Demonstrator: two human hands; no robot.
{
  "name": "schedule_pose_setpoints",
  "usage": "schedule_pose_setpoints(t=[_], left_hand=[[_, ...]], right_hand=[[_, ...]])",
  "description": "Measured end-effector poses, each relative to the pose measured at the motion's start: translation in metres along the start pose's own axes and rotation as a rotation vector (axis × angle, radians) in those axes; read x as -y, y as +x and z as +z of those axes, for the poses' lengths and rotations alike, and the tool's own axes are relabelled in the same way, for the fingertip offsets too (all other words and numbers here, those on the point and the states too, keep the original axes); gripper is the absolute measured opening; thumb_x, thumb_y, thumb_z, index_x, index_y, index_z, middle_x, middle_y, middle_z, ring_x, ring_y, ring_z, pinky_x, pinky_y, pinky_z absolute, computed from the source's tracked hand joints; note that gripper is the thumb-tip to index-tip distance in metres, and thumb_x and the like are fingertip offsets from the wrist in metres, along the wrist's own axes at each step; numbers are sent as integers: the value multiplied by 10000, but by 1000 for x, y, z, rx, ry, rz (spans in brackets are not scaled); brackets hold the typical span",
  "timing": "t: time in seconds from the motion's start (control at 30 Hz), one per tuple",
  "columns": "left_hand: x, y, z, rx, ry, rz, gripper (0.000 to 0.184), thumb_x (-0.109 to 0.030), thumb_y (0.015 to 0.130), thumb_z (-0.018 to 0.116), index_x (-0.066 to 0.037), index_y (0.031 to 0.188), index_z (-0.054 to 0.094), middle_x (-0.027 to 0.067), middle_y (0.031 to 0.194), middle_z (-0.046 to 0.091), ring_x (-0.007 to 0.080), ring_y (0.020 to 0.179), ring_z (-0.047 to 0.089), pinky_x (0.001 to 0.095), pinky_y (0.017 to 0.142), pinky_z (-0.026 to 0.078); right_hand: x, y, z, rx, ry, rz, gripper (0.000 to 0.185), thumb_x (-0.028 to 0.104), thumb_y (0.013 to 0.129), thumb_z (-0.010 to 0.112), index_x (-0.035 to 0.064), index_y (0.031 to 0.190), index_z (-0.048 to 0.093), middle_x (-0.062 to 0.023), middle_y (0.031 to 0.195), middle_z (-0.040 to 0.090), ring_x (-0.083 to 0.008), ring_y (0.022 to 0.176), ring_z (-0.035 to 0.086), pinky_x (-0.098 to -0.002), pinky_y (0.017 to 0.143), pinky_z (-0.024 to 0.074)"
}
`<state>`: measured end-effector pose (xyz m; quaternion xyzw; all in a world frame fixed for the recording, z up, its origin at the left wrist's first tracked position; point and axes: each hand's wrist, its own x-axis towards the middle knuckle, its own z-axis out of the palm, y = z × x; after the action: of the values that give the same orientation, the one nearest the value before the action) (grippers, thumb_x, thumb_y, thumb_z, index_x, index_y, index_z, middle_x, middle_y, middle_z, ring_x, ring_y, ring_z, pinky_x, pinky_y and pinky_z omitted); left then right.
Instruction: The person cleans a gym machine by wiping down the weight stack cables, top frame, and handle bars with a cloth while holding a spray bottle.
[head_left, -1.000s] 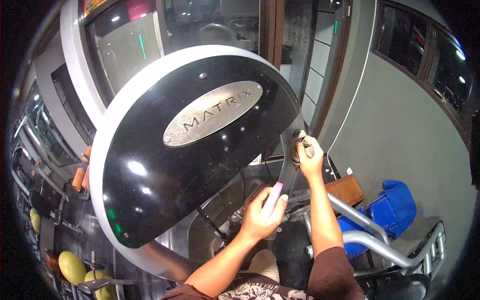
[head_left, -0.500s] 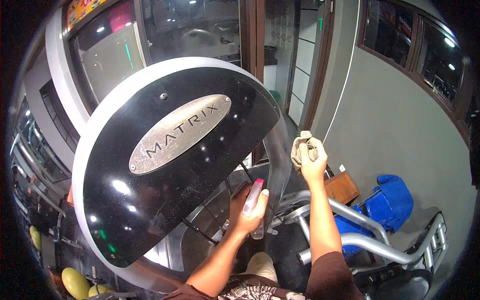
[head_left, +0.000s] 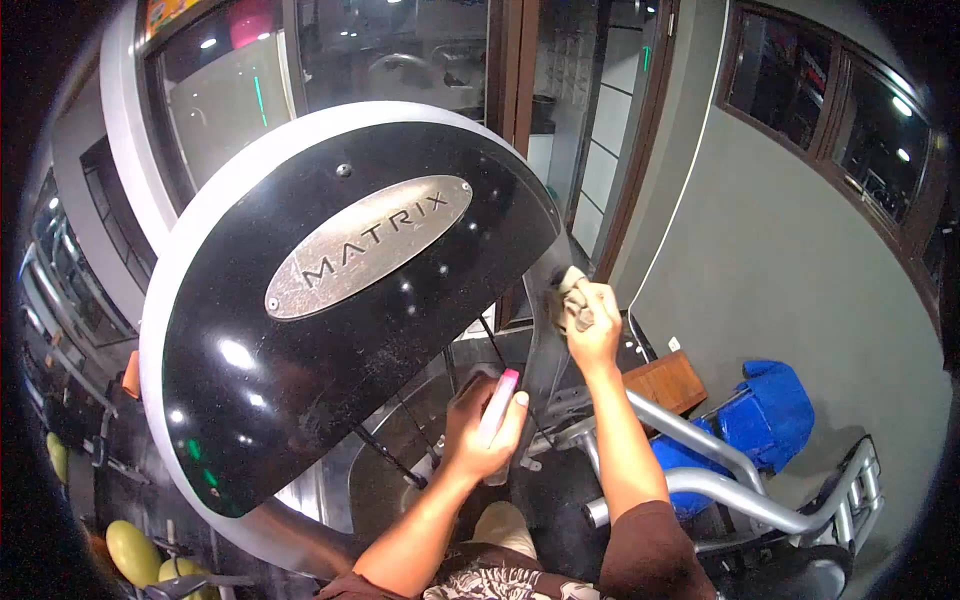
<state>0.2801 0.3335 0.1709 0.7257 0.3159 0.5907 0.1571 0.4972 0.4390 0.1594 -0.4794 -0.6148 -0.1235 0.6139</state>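
My left hand is closed around a translucent bottle with a pink top, held upright and slightly tilted below the black panel's lower edge. In my right hand is a bunched beige cloth, gripped between thumb and fingers. The cloth is at the right edge of a large exercise machine, by its clear curved side cover; whether it touches cannot be made out. The machine's glossy black panel has a white rim and a silver oval plate reading MATRIX.
Silver tubular frames stand at the lower right, near a blue covered item and a brown wooden box. A grey wall closes the right side. Glass doors are behind the machine. Yellow-green balls lie lower left.
My right hand has moved left and slightly down with the cloth, closer to the machine's edge. The left hand with the bottle has shifted slightly left and down. The view has tilted a little.
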Motion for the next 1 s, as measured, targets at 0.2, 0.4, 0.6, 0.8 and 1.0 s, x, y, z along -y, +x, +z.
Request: schedule_pose_setpoints(t=[0.2, 0.4, 0.6, 0.8, 1.0], left_hand=[[-58, -8, -44, 131, -258, -337, 154, -73, 914, 736, -2, 1009, 637, -24, 783, 581, 42, 706, 530, 222, 616, 446], [-72, -16, -82, 152, -184, -387, 168, -81, 895, 753, 10, 1018, 683, -22, 743, 612, 54, 662, 541, 220, 607, 451], [-51, -22, -79, 120, -63, -288, 158, -73, 838, 761, 4, 959, 694, 107, 730, 620, 258, 641, 586, 363, 601, 477], [-47, -21, -70, 122, -108, -232, 202, -82, 841, 769, 12, 1003, 693, 116, 763, 636, 272, 653, 603, 373, 603, 485], [-39, -17, -71, 164, -11, -147, 225, -75, 838, 769, 23, 1024, 688, 128, 783, 641, 295, 661, 616, 379, 603, 493]], right_hand=[[-25, -21, 15, 87, -234, -77, 370, 30, 749, 709, 125, 1107, 722, -94, 991, 610, -323, 933, 644, -438, 753, 546], [-33, -29, 6, 227, -217, -175, 325, 50, 720, 741, 127, 1034, 713, -89, 968, 608, -326, 914, 648, -435, 741, 547], [-11, -17, 17, -53, -9, 72, 261, 35, 828, 674, 51, 1087, 704, -154, 941, 602, -373, 846, 639, -432, 728, 528], [-24, -34, 12, 262, -283, -194, 238, 73, 758, 692, 110, 990, 729, -88, 966, 578, -321, 849, 617, -441, 670, 530], [-16, -30, 19, 8, -115, -5, 174, 69, 800, 701, 113, 965, 734, -91, 950, 564, -325, 834, 608, -457, 677, 527]])
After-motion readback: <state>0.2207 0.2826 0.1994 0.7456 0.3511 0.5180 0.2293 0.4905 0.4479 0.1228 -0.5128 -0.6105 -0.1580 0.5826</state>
